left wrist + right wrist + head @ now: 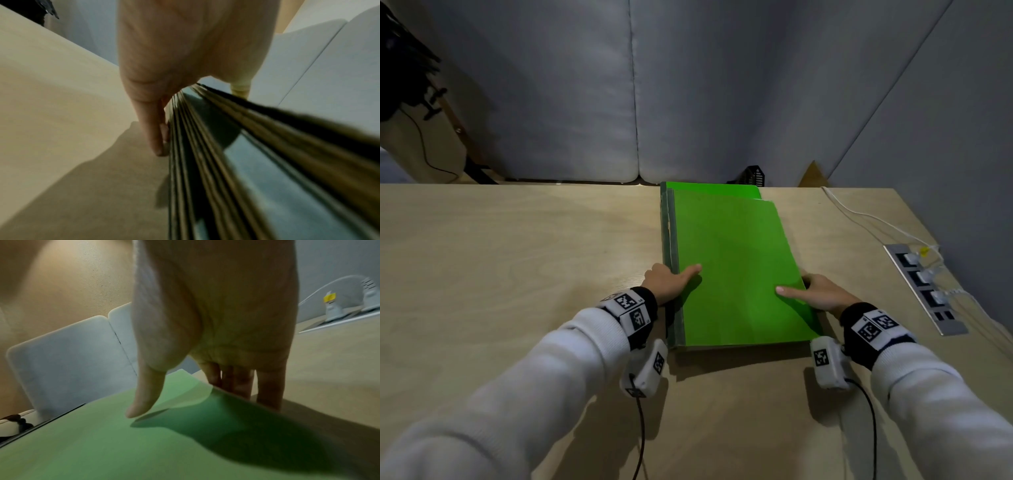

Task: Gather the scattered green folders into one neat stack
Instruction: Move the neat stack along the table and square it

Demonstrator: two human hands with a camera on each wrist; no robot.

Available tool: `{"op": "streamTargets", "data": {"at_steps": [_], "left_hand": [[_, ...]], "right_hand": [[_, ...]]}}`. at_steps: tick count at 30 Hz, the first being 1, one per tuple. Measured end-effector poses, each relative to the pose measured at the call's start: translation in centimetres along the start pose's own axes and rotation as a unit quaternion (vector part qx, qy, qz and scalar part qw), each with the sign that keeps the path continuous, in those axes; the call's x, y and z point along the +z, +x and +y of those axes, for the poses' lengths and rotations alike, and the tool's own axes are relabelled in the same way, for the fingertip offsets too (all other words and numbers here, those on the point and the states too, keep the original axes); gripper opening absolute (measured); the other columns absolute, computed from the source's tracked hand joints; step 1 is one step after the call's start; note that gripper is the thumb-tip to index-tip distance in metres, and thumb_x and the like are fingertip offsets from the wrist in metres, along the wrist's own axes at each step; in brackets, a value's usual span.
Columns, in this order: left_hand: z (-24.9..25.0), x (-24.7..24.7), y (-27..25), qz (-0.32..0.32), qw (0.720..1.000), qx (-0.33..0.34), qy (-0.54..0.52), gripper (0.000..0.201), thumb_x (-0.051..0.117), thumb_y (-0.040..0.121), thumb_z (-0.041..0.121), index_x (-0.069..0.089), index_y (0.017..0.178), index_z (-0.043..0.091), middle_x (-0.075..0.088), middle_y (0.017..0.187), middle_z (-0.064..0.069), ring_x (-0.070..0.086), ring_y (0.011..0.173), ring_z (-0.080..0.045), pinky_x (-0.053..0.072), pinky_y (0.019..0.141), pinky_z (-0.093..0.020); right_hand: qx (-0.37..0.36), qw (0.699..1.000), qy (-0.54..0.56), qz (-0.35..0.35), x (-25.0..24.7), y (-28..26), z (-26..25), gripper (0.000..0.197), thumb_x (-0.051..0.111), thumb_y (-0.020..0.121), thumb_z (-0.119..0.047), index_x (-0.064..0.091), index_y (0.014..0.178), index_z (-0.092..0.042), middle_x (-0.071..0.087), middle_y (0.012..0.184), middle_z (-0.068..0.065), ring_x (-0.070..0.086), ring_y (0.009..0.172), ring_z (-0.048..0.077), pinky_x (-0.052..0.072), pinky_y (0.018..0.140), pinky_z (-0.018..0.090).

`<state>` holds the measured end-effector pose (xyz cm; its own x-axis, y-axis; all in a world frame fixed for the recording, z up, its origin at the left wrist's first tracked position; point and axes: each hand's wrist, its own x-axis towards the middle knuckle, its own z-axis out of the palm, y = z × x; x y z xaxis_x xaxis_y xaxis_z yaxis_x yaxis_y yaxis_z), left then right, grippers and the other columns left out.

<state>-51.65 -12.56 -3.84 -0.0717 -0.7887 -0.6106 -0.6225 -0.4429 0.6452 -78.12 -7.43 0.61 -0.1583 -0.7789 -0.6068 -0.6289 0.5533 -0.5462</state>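
Observation:
A stack of green folders [736,267] lies on the wooden table [517,257], right of centre, its dark spines facing left. One lower folder [722,187] sticks out at the far end. My left hand [674,275] grips the spine side, thumb on the top cover and fingers [156,133] straight down against the layered edges [205,162]. My right hand [808,287] grips the right edge: its thumb [144,394] lies on the top folder [123,447] and its fingers [267,391] drop behind that edge. The stack's near end casts a wide shadow.
A power strip [924,291] with white plugs sits in the table at the right, and a white cable [859,216] runs to it. Grey padded panels [619,102] stand behind the far edge, with a black basket [753,174] beyond it. Bare wood spreads to the left.

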Motion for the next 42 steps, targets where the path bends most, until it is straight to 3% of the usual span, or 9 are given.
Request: {"op": "streamTargets", "data": {"at_steps": [3,7,9,14,21,28,34,39,42], "left_hand": [[-0.8,-0.2,-1.1,-0.025,0.998,-0.011,-0.052,0.066,0.057,0.079,0.063,0.045,0.099,0.001,0.047,0.073,-0.006,0.049,0.063,-0.018,0.047,0.065,-0.032],[-1.9,0.8,-2.4,-0.061,0.995,0.011,-0.078,0.12,0.064,0.051,0.081,0.039,0.129,-0.007,0.053,0.124,-0.033,0.058,0.11,-0.043,0.05,0.087,-0.04],[-1.9,1.1,-2.5,-0.061,0.993,0.02,-0.103,0.141,0.062,0.035,0.088,0.033,0.144,0.004,0.043,0.144,-0.026,0.048,0.126,-0.043,0.046,0.103,-0.047],[-2.6,1.7,-3.7,-0.068,0.989,0.008,-0.132,0.107,0.069,0.069,0.062,0.026,0.149,0.007,0.036,0.153,-0.013,0.04,0.136,-0.031,0.038,0.109,-0.045],[-3.0,1.2,-5.1,-0.099,0.98,0.038,-0.166,0.084,0.067,0.082,0.043,0.03,0.147,0.006,0.033,0.156,-0.012,0.037,0.14,-0.031,0.036,0.112,-0.049],[-4.4,2.4,-7.0,-0.118,0.99,0.065,-0.036,0.182,0.085,0.013,0.066,-0.02,0.15,0.009,0.013,0.162,-0.014,0.022,0.148,-0.03,0.027,0.119,-0.045],[-3.6,3.3,-8.3,-0.068,0.995,0.053,0.051,0.142,0.088,0.06,0.015,-0.022,0.148,0.001,0.009,0.159,-0.023,0.018,0.147,-0.035,0.026,0.118,-0.043],[-3.4,3.3,-8.4,-0.063,0.995,0.054,0.061,0.13,0.083,0.067,0.01,-0.016,0.15,-0.001,0.016,0.154,-0.024,0.026,0.142,-0.037,0.036,0.112,-0.039],[-3.5,3.1,-8.5,-0.065,0.995,0.054,0.053,0.128,0.082,0.068,0.009,-0.016,0.15,0.0,0.017,0.153,-0.024,0.027,0.141,-0.036,0.037,0.112,-0.039]], "right_hand": [[0.012,1.0,-0.022,-0.017,-0.3,-0.9,1.8,0.07,0.064,0.075,-0.049,0.053,0.129,-0.006,0.057,0.133,0.014,0.055,0.112,0.024,0.04,0.096,0.033],[0.008,1.0,0.013,-0.012,0.5,-1.2,2.6,0.052,0.057,0.088,-0.034,0.053,0.13,-0.004,0.057,0.133,0.015,0.056,0.107,0.023,0.039,0.09,0.028],[0.007,0.999,0.034,-0.001,1.2,-0.9,2.0,0.053,0.057,0.089,-0.032,0.048,0.134,-0.005,0.054,0.136,0.014,0.055,0.119,0.027,0.04,0.094,0.029],[0.024,0.998,0.058,0.024,2.2,-1.3,2.9,0.056,0.057,0.089,-0.034,0.046,0.135,-0.003,0.052,0.138,0.014,0.051,0.125,0.029,0.038,0.103,0.034],[-0.009,0.998,0.06,0.018,1.7,-2.3,4.3,0.055,0.055,0.09,-0.035,0.048,0.133,-0.002,0.055,0.135,0.013,0.054,0.121,0.028,0.04,0.101,0.033],[-0.044,0.996,-0.027,-0.071,0.5,-4.2,7.2,0.105,0.086,0.053,-0.039,0.035,0.142,-0.017,0.051,0.132,0.003,0.048,0.117,0.018,0.038,0.1,0.032],[-0.03,0.991,-0.133,0.007,1.9,-3.2,6.5,0.09,0.085,0.056,-0.002,0.038,0.133,0.0,0.055,0.128,0.014,0.051,0.115,0.025,0.04,0.083,0.027],[-0.047,0.986,-0.158,0.017,1.6,-3.0,5.9,0.094,0.086,0.056,-0.005,0.039,0.137,-0.003,0.052,0.137,0.014,0.047,0.127,0.029,0.038,0.1,0.032],[-0.049,0.982,-0.18,0.027,1.9,-3.1,5.6,0.093,0.087,0.055,-0.008,0.041,0.136,-0.005,0.053,0.137,0.013,0.047,0.127,0.028,0.038,0.094,0.027]]}}
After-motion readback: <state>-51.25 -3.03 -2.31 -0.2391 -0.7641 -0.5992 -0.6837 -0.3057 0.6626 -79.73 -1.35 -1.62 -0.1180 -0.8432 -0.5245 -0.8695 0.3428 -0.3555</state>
